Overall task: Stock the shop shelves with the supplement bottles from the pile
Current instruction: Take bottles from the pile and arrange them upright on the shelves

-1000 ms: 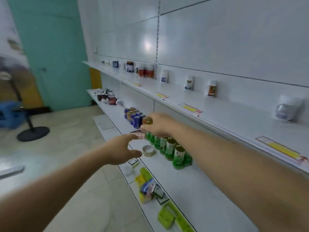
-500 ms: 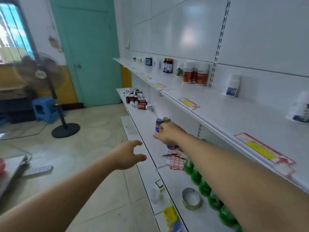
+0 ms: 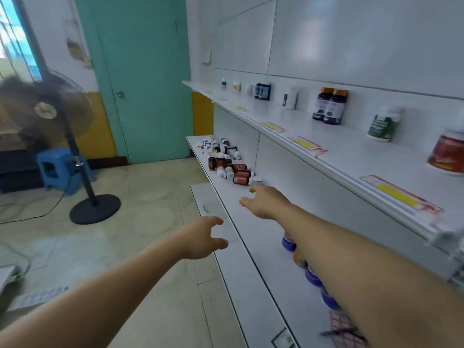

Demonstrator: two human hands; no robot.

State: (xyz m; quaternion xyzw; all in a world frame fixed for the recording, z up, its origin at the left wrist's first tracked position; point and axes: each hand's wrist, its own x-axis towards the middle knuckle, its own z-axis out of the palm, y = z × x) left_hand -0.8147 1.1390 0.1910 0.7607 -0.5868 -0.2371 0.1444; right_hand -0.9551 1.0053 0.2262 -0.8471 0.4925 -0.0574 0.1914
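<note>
A pile of small supplement bottles (image 3: 226, 162), white and dark red, lies at the far end of the middle shelf (image 3: 241, 222). My right hand (image 3: 263, 200) is stretched out over that shelf, fingers spread and holding nothing, just short of the nearest red bottle (image 3: 241, 177). My left hand (image 3: 204, 237) hovers off the shelf's front edge, fingers loosely curled and empty. A row of blue-capped bottles (image 3: 288, 242) stands on the shelf under my right forearm, partly hidden by it.
The upper shelf (image 3: 351, 156) carries several spaced bottles and yellow price tags (image 3: 306, 144). A lower shelf (image 3: 208, 204) juts out below. A standing fan (image 3: 50, 109), a blue stool (image 3: 56, 169) and a teal door (image 3: 145, 79) are to the left across the tiled floor.
The view has swung left along the shelves toward the pile. My right hand has left the blue bottles and reached forward, empty. My left hand moved along with it.
</note>
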